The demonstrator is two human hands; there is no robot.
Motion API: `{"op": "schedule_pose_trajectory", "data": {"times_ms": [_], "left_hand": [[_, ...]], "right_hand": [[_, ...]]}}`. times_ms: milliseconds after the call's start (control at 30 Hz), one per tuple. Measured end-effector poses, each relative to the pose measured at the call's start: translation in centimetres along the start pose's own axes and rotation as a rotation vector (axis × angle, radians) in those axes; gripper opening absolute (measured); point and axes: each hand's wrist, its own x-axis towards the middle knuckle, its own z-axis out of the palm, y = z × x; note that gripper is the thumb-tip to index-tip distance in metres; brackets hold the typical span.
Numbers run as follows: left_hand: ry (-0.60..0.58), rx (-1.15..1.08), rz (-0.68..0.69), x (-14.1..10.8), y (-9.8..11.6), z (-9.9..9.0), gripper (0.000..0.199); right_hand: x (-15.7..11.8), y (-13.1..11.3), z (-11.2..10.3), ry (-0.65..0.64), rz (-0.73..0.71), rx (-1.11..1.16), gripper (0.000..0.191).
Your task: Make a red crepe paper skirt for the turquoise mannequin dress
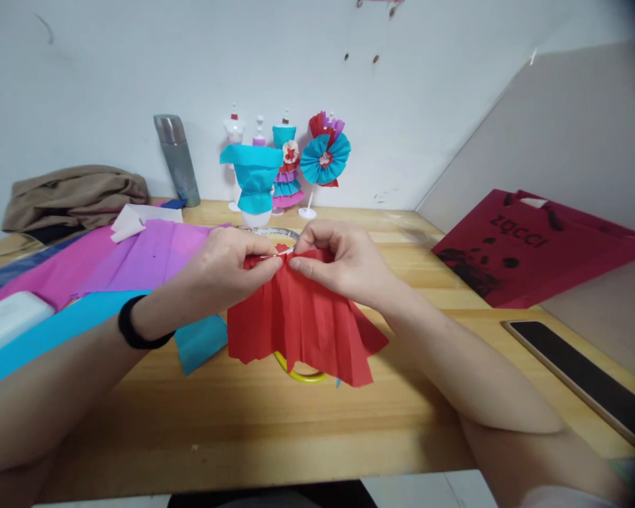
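Observation:
A pleated sheet of red crepe paper (pixel 301 317) hangs above the wooden table, pinched along its gathered top edge by both hands. My left hand (pixel 238 261) grips it from the left between thumb and fingers. Close beside it, almost touching, my right hand (pixel 339 257) pinches the same edge. A thin white strip shows at the top edge between the fingertips; what it is cannot be made out. Behind the red paper, a yellow ring-shaped handle (pixel 307 377) is partly hidden. A small blue paper piece (pixel 201 342) lies just left of the red paper.
Small dress forms, one with a blue paper top (pixel 254 176) and one with a blue rosette (pixel 325 159), stand behind. Purple paper (pixel 148 254), brown cloth (pixel 79 194) and a grey flask (pixel 177 159) are left. A red bag (pixel 540 247) and phone (pixel 582 377) are right.

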Motion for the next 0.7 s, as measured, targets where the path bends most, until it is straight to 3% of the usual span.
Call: {"op": "schedule_pose_trajectory", "data": {"times_ms": [700], "left_hand": [[-0.004,-0.006,0.052,-0.13,-0.03,0.12,0.027]], "right_hand": [[0.09,0.02,0.02,0.011,0.024,-0.029,0.023]]}}
